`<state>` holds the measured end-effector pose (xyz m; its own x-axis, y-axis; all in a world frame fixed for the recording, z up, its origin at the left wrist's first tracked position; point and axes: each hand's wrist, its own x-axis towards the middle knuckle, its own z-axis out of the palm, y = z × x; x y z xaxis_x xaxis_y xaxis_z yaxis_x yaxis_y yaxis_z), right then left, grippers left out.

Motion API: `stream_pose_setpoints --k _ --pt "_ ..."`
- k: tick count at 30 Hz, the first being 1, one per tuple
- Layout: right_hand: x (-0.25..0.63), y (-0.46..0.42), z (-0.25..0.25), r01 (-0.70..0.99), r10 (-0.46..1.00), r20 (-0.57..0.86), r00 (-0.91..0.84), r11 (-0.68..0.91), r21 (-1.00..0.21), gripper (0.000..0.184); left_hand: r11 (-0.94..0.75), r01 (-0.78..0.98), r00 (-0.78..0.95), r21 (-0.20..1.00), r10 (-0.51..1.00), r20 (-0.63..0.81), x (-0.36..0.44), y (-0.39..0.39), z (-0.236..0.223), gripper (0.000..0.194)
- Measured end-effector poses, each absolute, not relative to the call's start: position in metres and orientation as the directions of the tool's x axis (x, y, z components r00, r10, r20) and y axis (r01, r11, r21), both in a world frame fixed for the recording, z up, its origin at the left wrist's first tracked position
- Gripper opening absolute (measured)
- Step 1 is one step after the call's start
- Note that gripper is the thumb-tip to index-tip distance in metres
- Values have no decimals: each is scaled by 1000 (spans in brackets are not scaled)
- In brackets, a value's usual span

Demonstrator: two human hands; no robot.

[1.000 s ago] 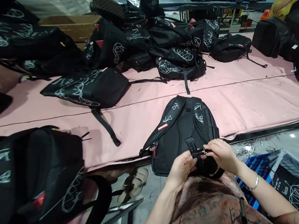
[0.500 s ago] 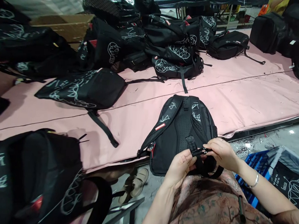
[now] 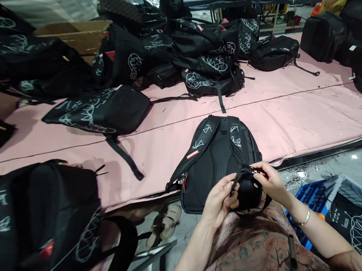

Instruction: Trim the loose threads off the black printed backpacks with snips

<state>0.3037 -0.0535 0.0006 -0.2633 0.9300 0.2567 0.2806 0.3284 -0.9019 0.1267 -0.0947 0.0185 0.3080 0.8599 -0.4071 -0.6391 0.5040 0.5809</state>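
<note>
A black backpack (image 3: 216, 162) with white scribble print lies back-side up at the near edge of the pink table (image 3: 307, 114), its lower end hanging toward my lap. My left hand (image 3: 220, 201) pinches the loose end of a black strap (image 3: 236, 180) at the bag's bottom. My right hand (image 3: 271, 182) is closed on the strap's buckle end, a small dark clip with a red bit beside my fingers. A silver bracelet sits on my right wrist.
Several more black printed backpacks are piled at the far centre (image 3: 210, 55) and left (image 3: 103, 110); another lies near left (image 3: 41, 217). A cardboard box (image 3: 76, 35) sits behind. A blue crate (image 3: 315, 197) with a printed bag stands right of my lap. A sandalled foot (image 3: 163, 220) shows below the table.
My right hand has moved right and up with the buckle, and the strap between my hands now bends in a loop instead of lying straight. The backpack has stayed in place.
</note>
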Motion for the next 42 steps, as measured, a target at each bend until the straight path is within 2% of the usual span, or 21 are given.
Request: stream_pose_setpoints --k 3,6,8,11,14,17,20,22,25,30,33,35,37,38,40,42 --pt "292 -51 1 109 940 30 -340 71 -992 22 582 -674 439 455 811 -386 135 -99 20 21" --pt "280 -48 2 66 912 -133 -387 -116 -991 25 602 -659 456 451 797 -397 141 -103 20 22" --pt "276 -47 1 39 925 -179 -336 -176 -984 31 549 -637 365 541 833 -416 141 -105 18 27" --pt "273 -46 -2 43 932 -188 -311 -184 -982 32 444 -474 158 761 893 -422 136 -106 10 30" --pt "273 -49 -3 97 954 -130 -271 -108 -989 24 389 -356 -4 850 908 -418 132 -107 2 27" --pt "279 -57 1 223 978 81 -191 123 -967 24 382 -409 -49 828 897 -438 131 -107 -2 26" --pt "290 -65 6 416 917 296 -267 387 -823 16 366 -439 -67 821 897 -436 132 -107 -1 25" --pt "297 -68 8 472 864 354 -358 494 -730 16 348 -420 -95 838 901 -422 131 -106 0 25" --pt "301 -68 8 500 810 386 -442 580 -644 22 350 -373 -122 859 900 -420 129 -106 1 27" --pt "298 -66 8 555 772 421 -477 636 -537 25 362 -338 -132 869 895 -425 130 -108 -2 27" --pt "298 -65 8 497 767 441 -466 639 -587 23 359 -320 -90 877 910 -405 128 -109 -5 28" --pt "301 -64 7 423 818 427 -385 568 -706 18 337 -192 13 922 940 -341 121 -106 -7 27" --pt "304 -62 5 349 902 345 -258 420 -837 15 220 97 123 971 965 -231 106 -98 -11 29" --pt "305 -61 4 317 934 290 -206 344 -884 16 134 282 154 950 971 -183 95 -92 -13 30" --pt "307 -58 2 277 963 207 -175 250 -928 19 14 600 128 800 985 -112 65 -76 -19 31" --pt "306 -56 0 274 962 173 -211 228 -934 21 39 721 52 692 993 -110 30 -58 -27 31"
